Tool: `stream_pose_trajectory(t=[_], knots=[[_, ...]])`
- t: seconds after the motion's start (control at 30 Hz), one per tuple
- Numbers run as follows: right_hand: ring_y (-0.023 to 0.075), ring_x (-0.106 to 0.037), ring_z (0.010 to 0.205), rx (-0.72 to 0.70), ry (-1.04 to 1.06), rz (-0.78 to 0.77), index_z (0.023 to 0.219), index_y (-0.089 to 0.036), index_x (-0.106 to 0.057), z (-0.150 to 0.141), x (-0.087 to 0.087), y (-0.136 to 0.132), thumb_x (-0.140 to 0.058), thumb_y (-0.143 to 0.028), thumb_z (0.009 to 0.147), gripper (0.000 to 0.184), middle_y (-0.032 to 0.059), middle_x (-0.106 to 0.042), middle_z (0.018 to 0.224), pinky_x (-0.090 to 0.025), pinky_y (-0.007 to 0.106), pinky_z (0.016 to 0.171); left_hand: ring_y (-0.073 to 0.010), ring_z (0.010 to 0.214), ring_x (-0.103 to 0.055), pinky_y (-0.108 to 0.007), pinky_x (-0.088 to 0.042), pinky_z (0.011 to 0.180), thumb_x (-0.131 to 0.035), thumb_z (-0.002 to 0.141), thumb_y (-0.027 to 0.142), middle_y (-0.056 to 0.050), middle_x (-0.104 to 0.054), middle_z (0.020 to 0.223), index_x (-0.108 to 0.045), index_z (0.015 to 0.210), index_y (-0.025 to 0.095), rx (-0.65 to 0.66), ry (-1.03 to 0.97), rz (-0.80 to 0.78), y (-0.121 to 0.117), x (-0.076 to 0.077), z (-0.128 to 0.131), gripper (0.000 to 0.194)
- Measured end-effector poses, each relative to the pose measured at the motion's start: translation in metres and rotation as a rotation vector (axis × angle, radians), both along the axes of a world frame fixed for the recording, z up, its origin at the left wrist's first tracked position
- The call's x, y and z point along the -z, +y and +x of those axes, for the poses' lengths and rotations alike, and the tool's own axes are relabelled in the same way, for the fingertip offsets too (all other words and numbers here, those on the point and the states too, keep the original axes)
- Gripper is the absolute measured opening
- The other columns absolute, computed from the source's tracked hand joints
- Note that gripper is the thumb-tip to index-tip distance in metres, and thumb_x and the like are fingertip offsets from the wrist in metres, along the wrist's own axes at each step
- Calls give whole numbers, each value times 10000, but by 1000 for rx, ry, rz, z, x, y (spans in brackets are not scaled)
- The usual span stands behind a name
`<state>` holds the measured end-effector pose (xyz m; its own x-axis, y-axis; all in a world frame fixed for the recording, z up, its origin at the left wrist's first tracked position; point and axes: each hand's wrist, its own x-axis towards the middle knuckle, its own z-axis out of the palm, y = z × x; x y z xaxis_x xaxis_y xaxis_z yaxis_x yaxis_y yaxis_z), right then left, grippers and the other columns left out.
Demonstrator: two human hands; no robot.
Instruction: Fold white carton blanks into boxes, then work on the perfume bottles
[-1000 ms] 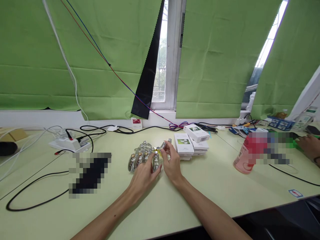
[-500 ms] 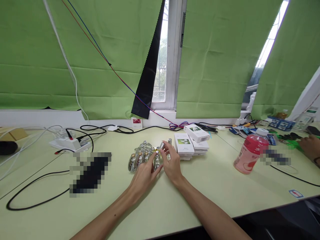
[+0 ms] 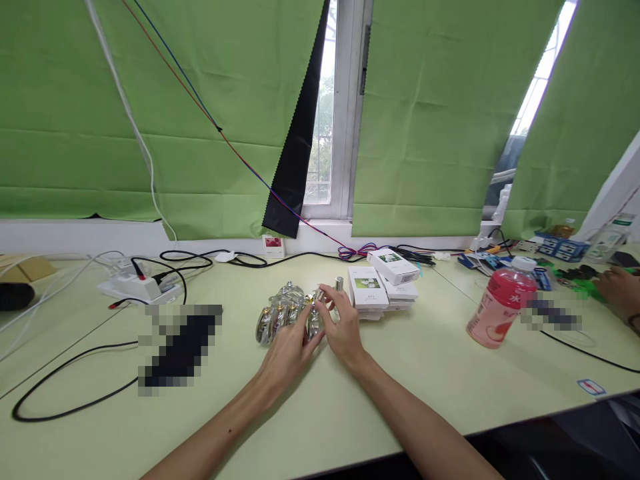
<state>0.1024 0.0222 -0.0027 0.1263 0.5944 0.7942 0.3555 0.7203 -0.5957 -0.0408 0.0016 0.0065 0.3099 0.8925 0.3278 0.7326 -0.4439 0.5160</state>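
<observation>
My left hand [image 3: 286, 348] is closed around a small clear glass bottle [image 3: 313, 323] with a gold neck, which stands on the table. My right hand [image 3: 344, 331] pinches a shiny silver cap [image 3: 319, 293] close above that neck; fingers partly cover where the two meet. Left of my hands stand several similar glass bottles [image 3: 271, 323] with gold necks, packed side by side. Just behind my right hand another silver cylinder [image 3: 339, 284] sticks up, its lower part hidden.
White printed boxes [image 3: 367, 288] are stacked to the right of my hands. Farther right stands a pink drink bottle [image 3: 500, 303]. A power strip [image 3: 140, 287] and cables lie at the left. Another person's hand [image 3: 620, 293] rests at the far right edge.
The silver cap in my right hand has moved slightly left and down, toward the bottle's neck. My left hand keeps its hold in the same place.
</observation>
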Motion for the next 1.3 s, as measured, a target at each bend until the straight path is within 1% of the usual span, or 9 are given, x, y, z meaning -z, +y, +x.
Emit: stream_pose_trajectory(t=[0.23,0.5,0.8,1.0,1.3], knots=[[184,-584,827,7,-14,6,1271,-228,-633,0,2,1,-566,-232,969,309,69,-655,991,-530,329,782,-180,520,-551,-250,-369,560,-469,944,393,31,-599,602,-368,1487,145,8,9,10,-1,0,1,605],[197,-587,870,-8,-31,47,1280,-240,-639,0,0,0,-578,-198,960,328,63,-691,1003,-532,340,787,-176,501,-547,-243,-357,544,-464,946,363,49,-583,582,-389,1462,194,24,1,35,0,0,1,548],[202,-591,910,-25,-56,46,1296,-264,-633,0,2,2,-583,-208,966,339,60,-705,1039,-538,355,816,-189,516,-566,-251,-344,535,-445,946,360,37,-593,598,-396,1444,174,27,23,26,-2,-1,1,534],[204,-595,911,-21,-85,54,1284,-260,-642,0,4,3,-588,-195,958,337,60,-709,1037,-540,353,814,-189,525,-574,-256,-352,543,-447,935,339,25,-608,612,-464,1366,168,19,9,23,-2,-2,2,464],[207,-592,920,-32,-95,43,1259,-254,-656,0,2,1,-591,-185,953,321,56,-719,1036,-537,363,823,-192,529,-578,-264,-356,551,-452,933,333,18,-612,607,-487,1325,161,6,10,6,-4,-4,2,430]])
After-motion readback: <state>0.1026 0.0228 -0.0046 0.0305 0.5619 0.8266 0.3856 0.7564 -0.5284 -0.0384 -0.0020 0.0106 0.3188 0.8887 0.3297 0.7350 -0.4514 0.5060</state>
